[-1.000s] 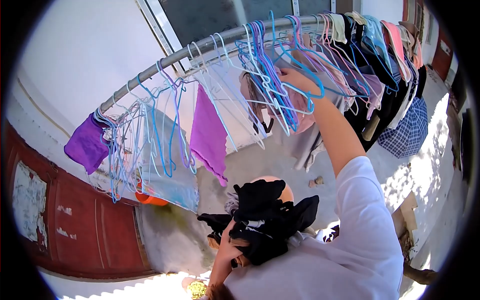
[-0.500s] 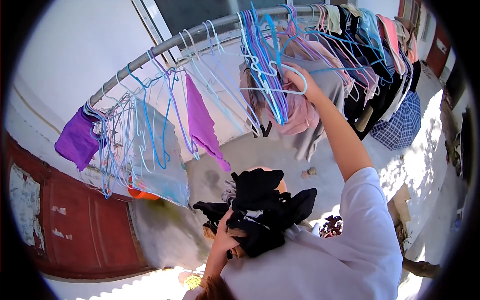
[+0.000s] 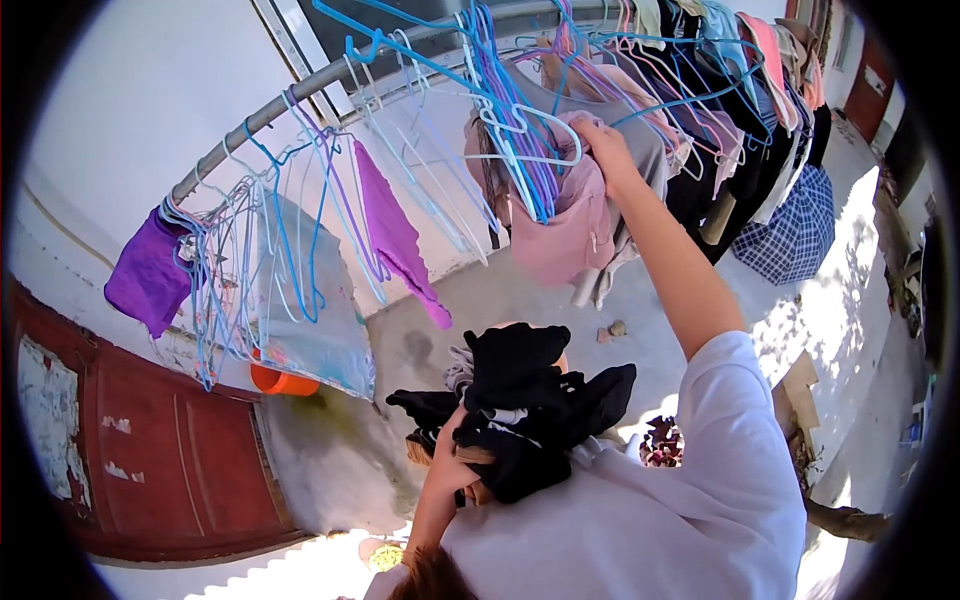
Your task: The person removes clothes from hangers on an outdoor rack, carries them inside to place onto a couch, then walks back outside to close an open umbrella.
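Observation:
My right hand (image 3: 606,155) is raised to the rail, its fingers closed on the upper part of a pink garment (image 3: 560,235). Just left of it hangs a tight bunch of blue and purple hangers (image 3: 515,120), partly in front of the garment. A white hanger (image 3: 572,135) and a grey top (image 3: 540,90) are close by the fingers. Low in front of my body, my left hand (image 3: 452,465) clasps a bundle of black clothes (image 3: 515,365). Some grey and white cloth shows among the black; the fingertips are partly hidden under it.
A metal rail (image 3: 240,133) curves across the top, with many clothes at right. Purple cloths (image 3: 395,225) and loose hangers (image 3: 220,270) hang at left. Below are an orange bucket (image 3: 283,380) and a red door (image 3: 150,440). A checked umbrella (image 3: 790,225) hangs at right.
My right hand has drawn the pink garment slightly left and out from behind the hangers, so more of it shows. A blue hanger at the top has swung left. The black bundle stays put.

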Demonstrator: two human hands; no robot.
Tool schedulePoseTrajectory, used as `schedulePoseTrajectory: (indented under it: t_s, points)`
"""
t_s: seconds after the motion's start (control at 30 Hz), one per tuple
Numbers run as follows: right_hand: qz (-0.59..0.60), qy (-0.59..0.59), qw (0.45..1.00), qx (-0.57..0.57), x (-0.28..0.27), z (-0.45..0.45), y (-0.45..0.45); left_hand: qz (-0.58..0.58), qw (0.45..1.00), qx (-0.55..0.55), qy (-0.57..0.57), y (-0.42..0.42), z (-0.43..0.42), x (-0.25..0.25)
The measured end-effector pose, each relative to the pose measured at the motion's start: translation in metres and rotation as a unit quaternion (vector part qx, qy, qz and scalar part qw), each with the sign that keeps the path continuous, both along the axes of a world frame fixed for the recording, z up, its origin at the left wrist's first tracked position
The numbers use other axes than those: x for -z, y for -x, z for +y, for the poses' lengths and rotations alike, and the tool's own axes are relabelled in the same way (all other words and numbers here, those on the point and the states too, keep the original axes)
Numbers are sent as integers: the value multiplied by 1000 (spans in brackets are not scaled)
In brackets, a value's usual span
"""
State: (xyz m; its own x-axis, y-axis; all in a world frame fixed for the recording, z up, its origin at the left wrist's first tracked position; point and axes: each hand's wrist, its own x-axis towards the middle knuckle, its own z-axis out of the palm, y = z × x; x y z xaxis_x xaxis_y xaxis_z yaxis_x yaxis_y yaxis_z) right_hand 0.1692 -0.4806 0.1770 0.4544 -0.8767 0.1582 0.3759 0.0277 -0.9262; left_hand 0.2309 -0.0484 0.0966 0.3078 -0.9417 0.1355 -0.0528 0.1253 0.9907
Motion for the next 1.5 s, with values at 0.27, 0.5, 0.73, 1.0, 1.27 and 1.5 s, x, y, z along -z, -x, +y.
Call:
schedulePoseTrajectory:
  t_s: [0.27, 0.5, 0.73, 1.0, 1.27, 1.5]
  points:
    - [357, 185, 916, 10, 57, 15, 34, 55, 998, -17, -24, 6, 12, 10]
    - [435, 361, 821, -85, 71, 59, 72, 21, 999, -19, -23, 7, 14, 13]
    - [468, 553, 689, 12, 19, 139, 95, 8, 999, -41, -14, 15, 0, 18]
    - [238, 491, 801, -246, 36, 238, 75, -155, 985, -46, 66, 16, -20, 6]
    - [205, 171, 823, -501, 50, 229, 52, 15, 999, 33, 22, 17, -2, 9]
    - [330, 232, 911, -86, 100, 86, -48, -41, 997, -16, 60, 11, 13, 7]
